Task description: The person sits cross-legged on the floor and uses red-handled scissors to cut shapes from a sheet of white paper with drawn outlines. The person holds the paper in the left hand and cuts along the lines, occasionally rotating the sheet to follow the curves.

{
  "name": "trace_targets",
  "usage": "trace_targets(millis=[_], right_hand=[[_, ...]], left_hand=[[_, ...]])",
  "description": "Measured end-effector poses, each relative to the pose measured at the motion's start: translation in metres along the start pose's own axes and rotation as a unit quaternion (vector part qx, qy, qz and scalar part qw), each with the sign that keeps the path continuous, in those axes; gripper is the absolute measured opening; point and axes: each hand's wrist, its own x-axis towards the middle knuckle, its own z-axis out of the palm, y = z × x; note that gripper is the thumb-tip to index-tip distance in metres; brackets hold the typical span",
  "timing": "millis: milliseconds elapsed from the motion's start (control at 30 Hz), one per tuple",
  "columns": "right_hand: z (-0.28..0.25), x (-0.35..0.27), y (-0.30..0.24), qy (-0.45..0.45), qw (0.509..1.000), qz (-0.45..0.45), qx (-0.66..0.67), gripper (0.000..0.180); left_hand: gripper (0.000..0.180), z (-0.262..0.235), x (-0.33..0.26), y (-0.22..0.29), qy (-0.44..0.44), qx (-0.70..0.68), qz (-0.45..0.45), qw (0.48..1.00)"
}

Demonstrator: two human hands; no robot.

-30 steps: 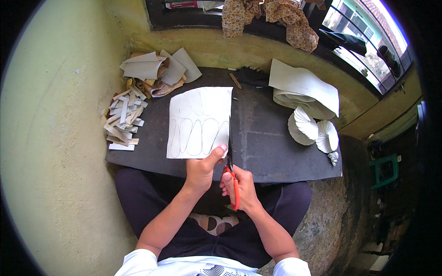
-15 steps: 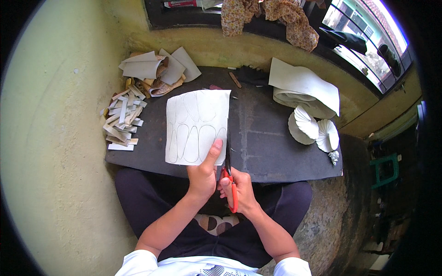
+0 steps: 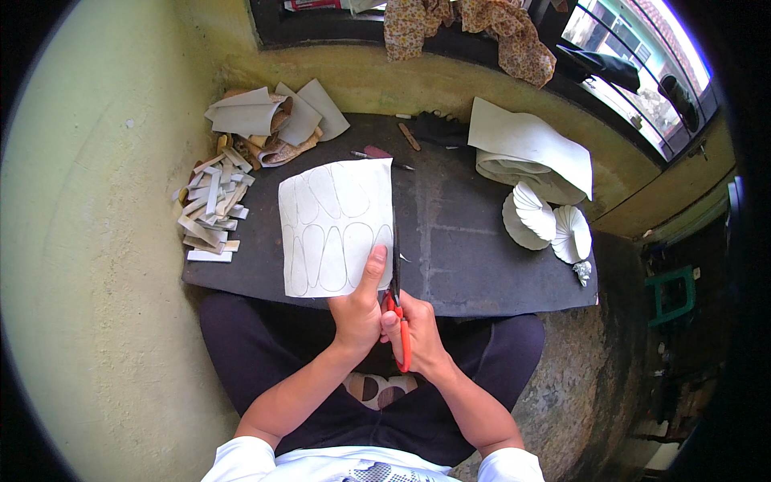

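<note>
My left hand [image 3: 359, 312] pinches the lower right corner of a white sheet [image 3: 325, 217], thumb on top and fingers hidden beneath. Long oval outlines are drawn in two rows across the sheet. In my right hand [image 3: 419, 331] are scissors [image 3: 404, 341] with red handles and dark blades. Their blades point away from me along the sheet's right edge, and my two hands nearly touch. Just beyond the sheet, a pen [image 3: 405, 167] and a dark reddish object [image 3: 376, 152] lie partly behind it on the black work surface [image 3: 474, 273].
At the left sit a heap of pale strips [image 3: 213, 205] and folded sheets [image 3: 245, 116]. A rolled white sheet [image 3: 530, 145], white fan-shaped pieces [image 3: 572, 234] and a small shell-like piece [image 3: 582, 271] lie at the right. A yellowish wall [image 3: 120, 241] rises close on my left.
The sheet has shifted left and slightly toward me, tilting a little, so more of the pen shows beyond it. The scissors remain at its right edge.
</note>
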Motion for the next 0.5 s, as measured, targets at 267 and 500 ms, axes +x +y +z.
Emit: trace_targets(millis=[267, 500], right_hand=[[-0.0024, 0.0002, -0.0011, -0.007, 1.0, 0.005, -0.025, 0.074], [-0.0018, -0.001, 0.0014, 0.008, 0.999, 0.007, -0.033, 0.076]], left_hand=[[0.038, -0.0019, 0.0009, 0.0006, -0.004, 0.006, -0.014, 1.0], [0.036, -0.0013, 0.0005, -0.0016, -0.002, 0.011, 0.008, 1.0]])
